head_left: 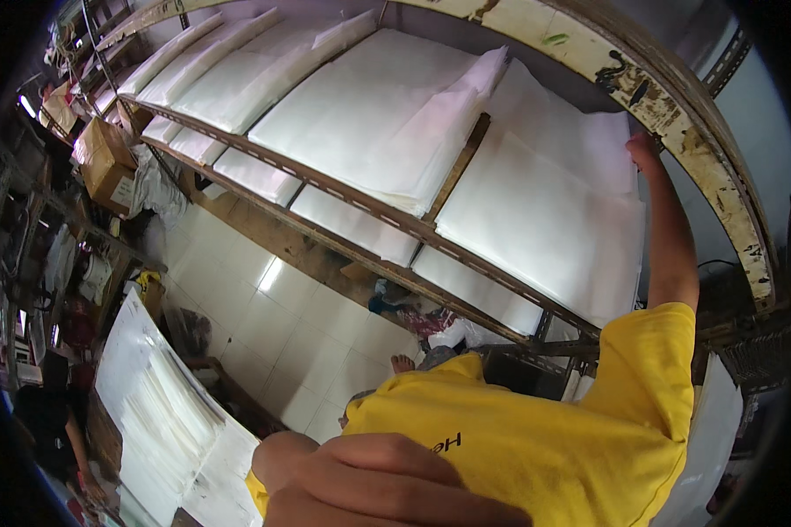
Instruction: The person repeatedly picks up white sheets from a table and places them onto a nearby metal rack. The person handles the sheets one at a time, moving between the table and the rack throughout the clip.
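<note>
Head view: the right hand (644,153) is resting at the edge of a stack of white sheets (536,224), at 2 o'clock.

Those sheets are lying on a metal rack (325,187), with the right hand showing beside their far right corner; it is too small to tell whether its fingers are pinching the edge. Close to the camera, at 6 o'clock, the left hand (382,483) is looming large, its fingers bending and pressing together side by side; I cannot tell whether it is holding anything. Another stack (360,114) is lying at 12 o'clock. A cardboard box (108,167) is sitting at 10 o'clock, and a person in dark clothing (46,422) is working at 8 o'clock.
</note>
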### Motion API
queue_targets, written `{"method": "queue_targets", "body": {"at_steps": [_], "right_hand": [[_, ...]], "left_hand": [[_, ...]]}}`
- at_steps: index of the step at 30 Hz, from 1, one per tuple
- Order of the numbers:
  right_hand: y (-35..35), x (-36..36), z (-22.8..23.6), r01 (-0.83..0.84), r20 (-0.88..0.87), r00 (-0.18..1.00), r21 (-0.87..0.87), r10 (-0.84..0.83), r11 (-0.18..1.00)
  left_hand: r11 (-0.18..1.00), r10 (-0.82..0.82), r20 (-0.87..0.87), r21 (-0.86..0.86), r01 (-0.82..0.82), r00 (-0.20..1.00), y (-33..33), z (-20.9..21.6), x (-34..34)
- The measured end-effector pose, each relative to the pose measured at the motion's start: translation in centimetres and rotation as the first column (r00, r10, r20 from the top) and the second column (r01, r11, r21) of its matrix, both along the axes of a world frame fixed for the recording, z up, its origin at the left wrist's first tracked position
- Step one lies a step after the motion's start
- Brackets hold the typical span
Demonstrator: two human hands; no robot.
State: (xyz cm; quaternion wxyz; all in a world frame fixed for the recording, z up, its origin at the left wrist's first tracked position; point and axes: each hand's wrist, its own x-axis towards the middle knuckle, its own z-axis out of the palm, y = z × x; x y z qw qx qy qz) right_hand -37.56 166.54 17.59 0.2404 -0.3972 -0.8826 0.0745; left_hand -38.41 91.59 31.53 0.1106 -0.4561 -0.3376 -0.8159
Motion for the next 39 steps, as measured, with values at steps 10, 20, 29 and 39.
{"method": "queue_targets", "body": {"at_steps": [10, 20, 29, 39], "right_hand": [[2.7, 2.3, -0.1, 0.212, 0.266, 0.923, 0.249, -0.277, 0.945], [0.9, 2.9, -0.7, 0.213, 0.184, 0.950, 0.204, -0.252, 0.955], [1.2, 3.1, -1.1, 0.049, 0.269, 0.958, 0.196, -0.102, 0.979], [-16.3, -20.3, 3.9, -0.581, -0.088, 0.811, -0.235, 0.578, 0.779]], "left_hand": [[0.919, -0.050, -0.426, -0.373, -0.126, 0.903, -0.6, -2.7, -3.3], [0.588, 0.254, 0.034, -0.799, -0.126, 0.967, -8.5, -12.3, -3.0], [0.502, 0.724, 0.282, -0.842, -0.200, 0.630, -19.5, -18.6, 1.1], [0.332, 0.941, 0.241, -0.793, -0.510, 0.237, -34.8, -19.1, 8.5]]}}
